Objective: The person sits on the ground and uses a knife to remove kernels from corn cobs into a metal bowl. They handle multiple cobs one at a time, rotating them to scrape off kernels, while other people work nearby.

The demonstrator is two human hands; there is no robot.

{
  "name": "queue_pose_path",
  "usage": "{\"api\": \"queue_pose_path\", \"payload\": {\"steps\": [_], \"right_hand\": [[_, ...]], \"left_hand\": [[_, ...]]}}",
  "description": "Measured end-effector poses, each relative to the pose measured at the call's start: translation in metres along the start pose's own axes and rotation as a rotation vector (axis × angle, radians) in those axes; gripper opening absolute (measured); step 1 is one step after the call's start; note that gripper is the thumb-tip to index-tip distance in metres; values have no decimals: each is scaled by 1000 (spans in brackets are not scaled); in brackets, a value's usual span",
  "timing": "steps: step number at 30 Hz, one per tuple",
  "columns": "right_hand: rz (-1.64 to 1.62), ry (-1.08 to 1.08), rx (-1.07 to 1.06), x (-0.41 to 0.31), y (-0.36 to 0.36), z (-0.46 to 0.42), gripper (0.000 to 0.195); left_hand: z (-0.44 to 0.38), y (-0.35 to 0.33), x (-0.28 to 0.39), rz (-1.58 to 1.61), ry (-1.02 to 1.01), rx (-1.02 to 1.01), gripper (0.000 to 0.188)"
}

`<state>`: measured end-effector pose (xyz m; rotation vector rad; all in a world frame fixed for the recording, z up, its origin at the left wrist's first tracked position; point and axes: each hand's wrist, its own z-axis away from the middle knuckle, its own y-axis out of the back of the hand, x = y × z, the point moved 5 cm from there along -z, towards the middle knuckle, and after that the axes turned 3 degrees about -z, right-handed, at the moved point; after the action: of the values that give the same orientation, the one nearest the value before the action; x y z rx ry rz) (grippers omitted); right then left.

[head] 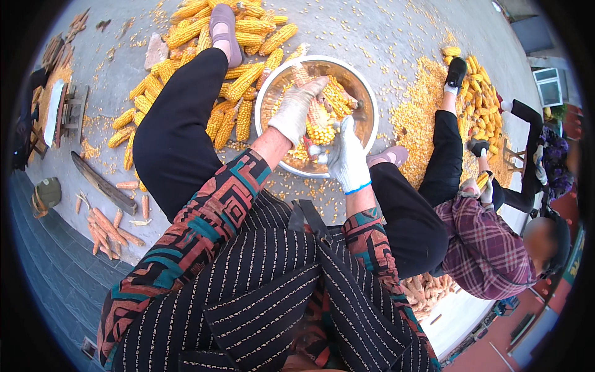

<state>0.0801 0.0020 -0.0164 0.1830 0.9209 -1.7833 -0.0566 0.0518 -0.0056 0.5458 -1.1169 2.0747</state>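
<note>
A round metal basin [367, 88] with a bright rim stands on the ground between my knees, with corn ears and loose kernels in it. My left hand [295, 109], in a worn off-white glove, is closed on a cob with most kernels gone [300, 73] over the basin. My right hand [346, 156], in a white knit glove with a blue cuff edge, is at the basin's near right side, beside a partly shelled ear [320, 132]. Its fingers are curled, and I cannot tell whether they grip anything. Something red lies partly hidden between the hands. Another yellow ear [338, 100] lies at the right.
Unshelled ears [241, 83] are heaped left of the basin, by a stone block [156, 51]. Bare cobs [109, 230] and a wooden plank [104, 183] lie farther left. A person in a plaid shirt [483, 237] sits close on the right, beside spread kernels [418, 107]; others sit beyond.
</note>
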Motion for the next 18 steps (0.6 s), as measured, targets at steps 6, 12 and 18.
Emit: {"api": "queue_pose_path", "payload": {"steps": [6,12,18], "right_hand": [[154,114,-85,-8,-13,11,28],[3,192,-177,-8,-21,17,26],[274,187,-16,-9,-22,15,24]], "left_hand": [[-2,4,-1,20,-31,9,22],[-4,7,-4,328,116,44,19],[-10,11,-14,271,109,94,19]]}}
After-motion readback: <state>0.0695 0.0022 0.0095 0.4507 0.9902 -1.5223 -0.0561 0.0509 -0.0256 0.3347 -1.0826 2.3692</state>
